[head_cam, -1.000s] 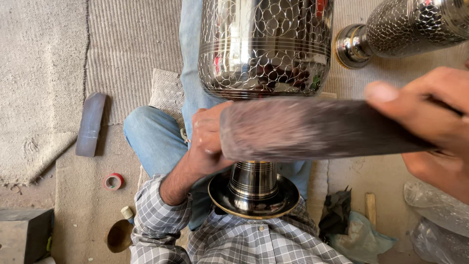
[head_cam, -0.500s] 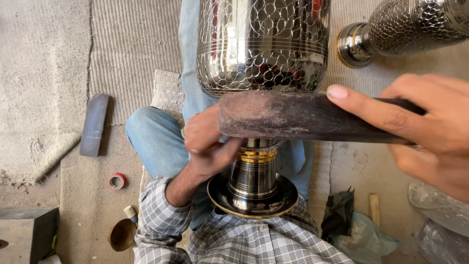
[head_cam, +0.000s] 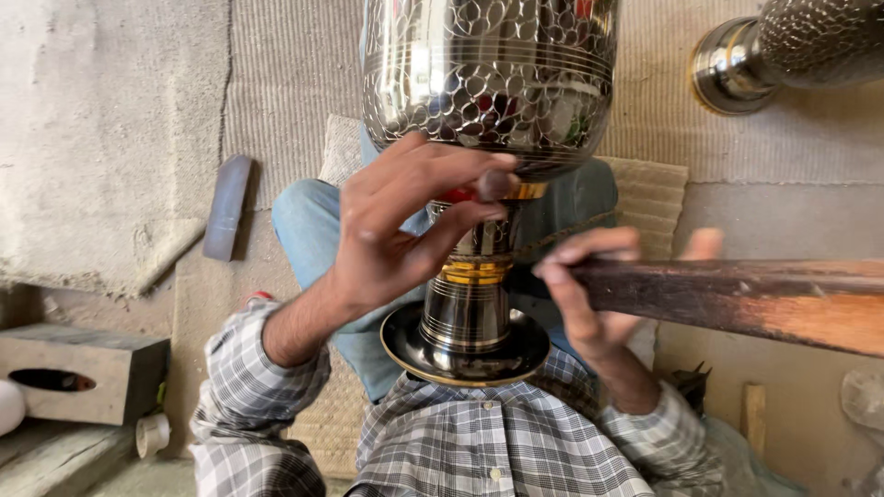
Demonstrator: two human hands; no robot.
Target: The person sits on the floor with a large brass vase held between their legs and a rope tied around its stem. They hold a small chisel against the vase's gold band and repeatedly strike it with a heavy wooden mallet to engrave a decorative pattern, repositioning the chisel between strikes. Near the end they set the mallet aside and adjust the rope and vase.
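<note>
The left hand [head_cam: 396, 230] is pinching a small dark tool tip [head_cam: 495, 184] between thumb and forefinger, closed narrowly on it and pressing it against the neck of the engraved metal vase [head_cam: 488, 83], just under the bulging body. The right hand [head_cam: 589, 294] is curling its fingers tightly around the near end of a long wooden bar [head_cam: 737, 299], which is running off the right edge of the frame at mid height.

At the far left, a grey block with an oval slot [head_cam: 83, 373] is sitting at the lower left of the frame, with a small white cap [head_cam: 152, 433] lying just beside it. Above it, a pale rough slab [head_cam: 101, 138] is filling the upper left. A flat bluish metal strip [head_cam: 227, 207] is lying tilted on the floor left of centre, near a ribbed woven mat [head_cam: 295, 83].

In the centre, the vase is standing on its round flared foot [head_cam: 465, 345] in the person's lap, against the jeans-clad knee [head_cam: 308, 216] and the checked shirt [head_cam: 497, 442]. Its body, covered in a scale-like pattern with banded lines, is filling the upper centre; its stem is showing a gold band [head_cam: 471, 271] between the two hands.

At the upper right, a second patterned metal vessel [head_cam: 783, 46] is lying on its side on the mat. At the lower right, a small wooden peg [head_cam: 753, 414] is standing on the floor.
</note>
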